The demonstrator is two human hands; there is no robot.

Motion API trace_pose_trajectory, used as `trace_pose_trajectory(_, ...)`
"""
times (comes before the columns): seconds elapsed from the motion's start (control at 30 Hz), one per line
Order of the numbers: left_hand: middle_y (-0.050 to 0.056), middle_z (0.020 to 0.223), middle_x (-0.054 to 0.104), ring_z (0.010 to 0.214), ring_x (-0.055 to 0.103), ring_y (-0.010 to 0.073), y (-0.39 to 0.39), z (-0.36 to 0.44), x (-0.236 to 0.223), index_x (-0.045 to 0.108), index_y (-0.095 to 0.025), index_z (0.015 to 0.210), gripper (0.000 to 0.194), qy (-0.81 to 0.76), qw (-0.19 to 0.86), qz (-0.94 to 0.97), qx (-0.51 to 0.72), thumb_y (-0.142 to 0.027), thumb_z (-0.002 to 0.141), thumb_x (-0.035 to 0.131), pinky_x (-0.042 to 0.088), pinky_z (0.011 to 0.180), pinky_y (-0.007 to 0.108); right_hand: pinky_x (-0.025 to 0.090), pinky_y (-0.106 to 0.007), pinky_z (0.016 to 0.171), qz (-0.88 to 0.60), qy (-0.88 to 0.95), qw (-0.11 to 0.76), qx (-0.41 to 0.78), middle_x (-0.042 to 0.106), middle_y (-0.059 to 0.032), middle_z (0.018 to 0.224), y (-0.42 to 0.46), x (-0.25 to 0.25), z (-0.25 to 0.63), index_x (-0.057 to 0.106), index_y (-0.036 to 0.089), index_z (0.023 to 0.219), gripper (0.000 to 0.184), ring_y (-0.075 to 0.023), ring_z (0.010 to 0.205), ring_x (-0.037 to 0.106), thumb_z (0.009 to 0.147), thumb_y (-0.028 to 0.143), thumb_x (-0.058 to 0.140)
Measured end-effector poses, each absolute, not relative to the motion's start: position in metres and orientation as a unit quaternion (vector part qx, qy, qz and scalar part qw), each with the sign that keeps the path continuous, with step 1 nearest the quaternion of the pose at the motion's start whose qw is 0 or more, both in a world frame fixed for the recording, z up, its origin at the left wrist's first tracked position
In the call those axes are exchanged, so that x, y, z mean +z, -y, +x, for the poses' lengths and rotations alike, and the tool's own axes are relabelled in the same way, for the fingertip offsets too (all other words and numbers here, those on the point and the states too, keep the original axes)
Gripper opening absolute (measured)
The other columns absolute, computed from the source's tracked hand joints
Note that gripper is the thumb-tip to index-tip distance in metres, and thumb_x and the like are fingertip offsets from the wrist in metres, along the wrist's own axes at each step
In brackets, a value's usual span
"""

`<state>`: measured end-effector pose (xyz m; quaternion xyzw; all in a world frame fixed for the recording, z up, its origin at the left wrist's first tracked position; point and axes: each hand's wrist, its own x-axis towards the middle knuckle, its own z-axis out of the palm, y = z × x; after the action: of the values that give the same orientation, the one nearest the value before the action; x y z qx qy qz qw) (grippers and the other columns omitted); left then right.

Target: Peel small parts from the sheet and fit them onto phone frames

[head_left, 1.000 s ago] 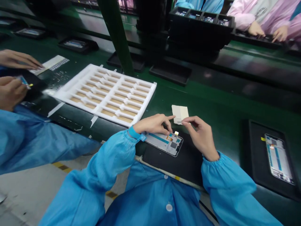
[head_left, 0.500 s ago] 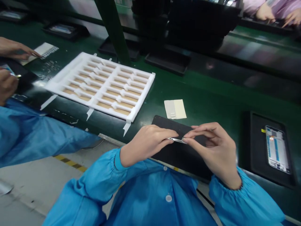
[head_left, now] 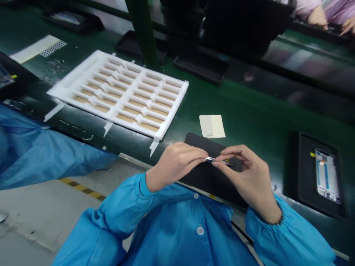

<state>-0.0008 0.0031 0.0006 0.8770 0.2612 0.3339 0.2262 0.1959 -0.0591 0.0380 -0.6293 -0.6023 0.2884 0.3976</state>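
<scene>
A phone frame (head_left: pixel 210 159) is held edge-on between my two hands, above the black mat (head_left: pixel 219 188). Only its thin silver edge with a small dark slot shows clearly; its faces are hidden. My left hand (head_left: pixel 180 159) grips one end between thumb and fingers. From the other side, my right hand (head_left: pixel 244 168) pinches the edge with thumb and fingertips; any small part between them is too small to make out. Just beyond the mat lies a small cream card (head_left: pixel 217 126) with a few little metal strips on it.
A white foam tray (head_left: pixel 111 117) with slots is at left centre. Another phone frame (head_left: pixel 327 175) lies in a black tray (head_left: pixel 303 177) at right. Black trays (head_left: pixel 201 66) stand at the back. A co-worker's blue sleeve (head_left: pixel 55 151) is at left; another person's hands (head_left: pixel 318 16) are far right.
My hands have turned the phone frame slightly, and my right fingertips sit closer to the left hand. The view has shifted a little; the left co-worker's hands have left the picture.
</scene>
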Motion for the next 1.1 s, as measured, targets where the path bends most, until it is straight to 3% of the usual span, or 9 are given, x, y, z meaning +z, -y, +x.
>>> trace_pose_trajectory(0.23, 0.002, 0.104, 0.076, 0.094, 0.072, 0.0142, -0.005, -0.002, -0.003, 0.068, -0.019, 0.100, 0.017, -0.255, 0.236, 0.876, 0.334, -0.022, 0.100, 0.052, 0.051, 0.083, 0.027, 0.057, -0.033, 0.073, -0.637, 0.626, 0.354, 0.276, 0.070, -0.0014, 0.083, 0.054, 0.043, 0.193, 0.065, 0.023, 0.089, 0.013, -0.0203, 0.078, 0.070, 0.083, 0.030, 0.074)
trace_pose_trajectory(0.53, 0.001, 0.107, 0.075, 0.097, 0.071, 0.0137, -0.001, -0.004, -0.005, 0.065, -0.018, 0.101, 0.012, -0.245, 0.242, 0.875, 0.340, -0.018, 0.098, 0.053, 0.050, 0.085, 0.026, 0.058, -0.030, 0.072, -0.628, 0.618, 0.362, 0.305, 0.070, -0.0007, 0.087, 0.057, 0.037, 0.186, 0.066, 0.023, 0.094, 0.013, -0.0174, 0.079, 0.068, 0.083, 0.023, 0.073)
trace_pose_trajectory(0.77, 0.000, 0.107, 0.075, 0.097, 0.070, 0.0134, -0.002, -0.005, -0.005, 0.065, -0.019, 0.103, 0.012, -0.244, 0.245, 0.875, 0.338, -0.019, 0.099, 0.053, 0.049, 0.085, 0.027, 0.052, -0.044, 0.093, -0.572, 0.727, 0.359, 0.121, 0.067, -0.0070, 0.116, 0.077, 0.025, 0.186, 0.063, 0.025, 0.118, 0.035, -0.0237, 0.107, 0.062, 0.086, 0.010, 0.069)
trace_pose_trajectory(1.0, 0.000, 0.106, 0.075, 0.096, 0.070, 0.0131, -0.002, -0.003, -0.003, 0.066, -0.018, 0.102, 0.011, -0.246, 0.231, 0.879, 0.337, -0.017, 0.097, 0.056, 0.050, 0.086, 0.026, 0.050, -0.049, 0.098, -0.512, 0.798, 0.317, -0.003, 0.067, -0.0063, 0.124, 0.085, 0.003, 0.196, 0.055, 0.025, 0.135, 0.058, -0.0252, 0.110, 0.061, 0.084, -0.001, 0.065)
trace_pose_trajectory(1.1, 0.001, 0.105, 0.075, 0.095, 0.070, 0.0134, -0.002, -0.002, -0.003, 0.067, -0.017, 0.102, 0.011, -0.241, 0.225, 0.880, 0.343, -0.017, 0.096, 0.057, 0.051, 0.086, 0.027, 0.046, -0.051, 0.102, -0.498, 0.809, 0.307, -0.063, 0.068, -0.0071, 0.124, 0.086, -0.002, 0.193, 0.056, 0.020, 0.134, 0.053, -0.0260, 0.110, 0.062, 0.086, 0.000, 0.063)
